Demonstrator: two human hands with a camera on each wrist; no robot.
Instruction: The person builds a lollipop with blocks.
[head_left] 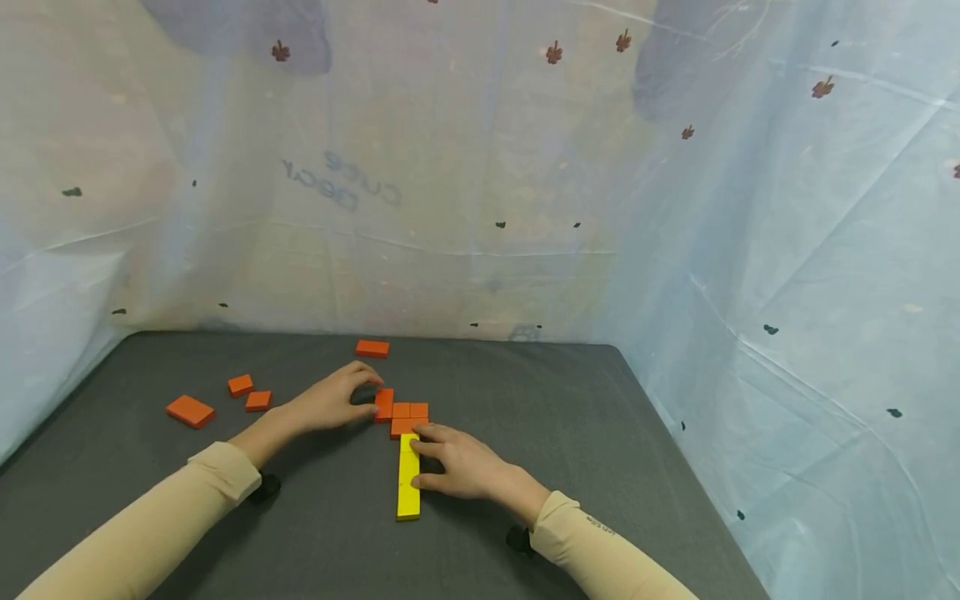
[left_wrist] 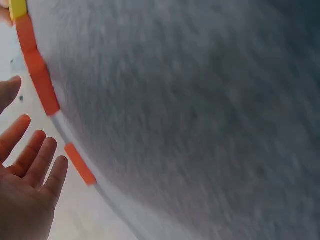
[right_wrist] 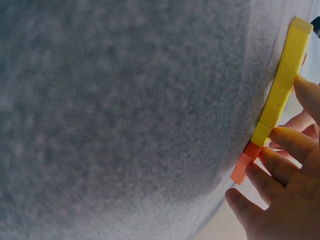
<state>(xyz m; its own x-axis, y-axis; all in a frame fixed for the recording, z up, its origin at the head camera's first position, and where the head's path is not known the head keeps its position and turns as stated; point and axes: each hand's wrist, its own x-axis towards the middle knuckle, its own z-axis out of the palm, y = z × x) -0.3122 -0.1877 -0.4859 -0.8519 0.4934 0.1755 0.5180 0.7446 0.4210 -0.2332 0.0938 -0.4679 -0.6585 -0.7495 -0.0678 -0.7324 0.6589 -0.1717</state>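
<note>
Beside a tall orange block [head_left: 384, 405], my left hand [head_left: 330, 402] has its thumb and fingertips right at the left side and top end. That block stands against a cluster of two small orange squares [head_left: 401, 410] above a wider orange block [head_left: 401, 427]. Below the cluster a small yellow block [head_left: 406, 442] and a long yellow block [head_left: 408, 492] line up in a column. My right hand [head_left: 465, 464] touches the right side of this column, thumb on the long yellow block and fingers by the small yellow and wider orange ones. Its fingers look fairly straight in the right wrist view.
One orange block [head_left: 372, 348] lies near the table's back edge. At the left are a larger orange block [head_left: 191, 411] and two small orange pieces, one [head_left: 241, 385] behind the other [head_left: 258, 401]. Translucent printed sheeting [head_left: 450, 283] hangs around the grey table [head_left: 585, 433].
</note>
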